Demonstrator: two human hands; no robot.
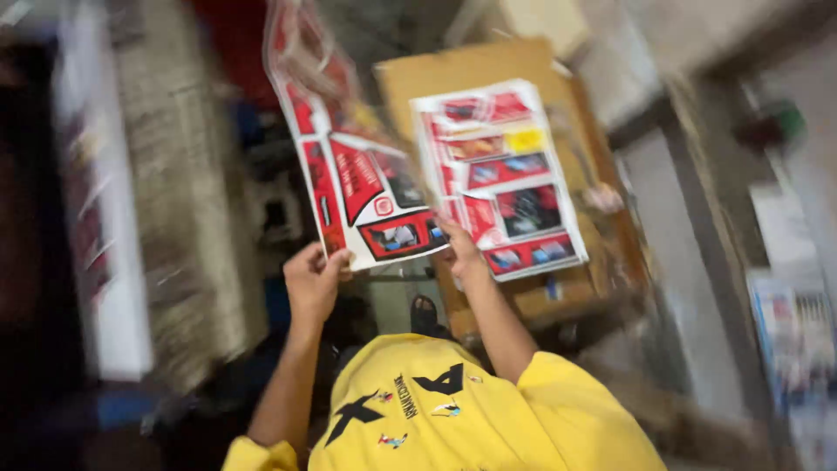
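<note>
My left hand (314,281) grips the lower corner of a glossy red-and-white printed sheet (349,166) that stands upright and curls back at its top. My right hand (462,251) pinches the lower left edge of a second red-and-white printed sheet (501,174) with a small yellow patch, held flat next to the first. The two sheets' inner edges almost meet. My yellow printed shirt (436,410) fills the bottom of the view. The whole picture is smeared by motion.
A brown cardboard box (462,74) lies behind the sheets. A woven grey-beige surface (179,174) and a white panel (100,227) run down the left. Blue-white printed items (793,336) are stacked at the right. A sandalled foot (425,314) shows below the sheets.
</note>
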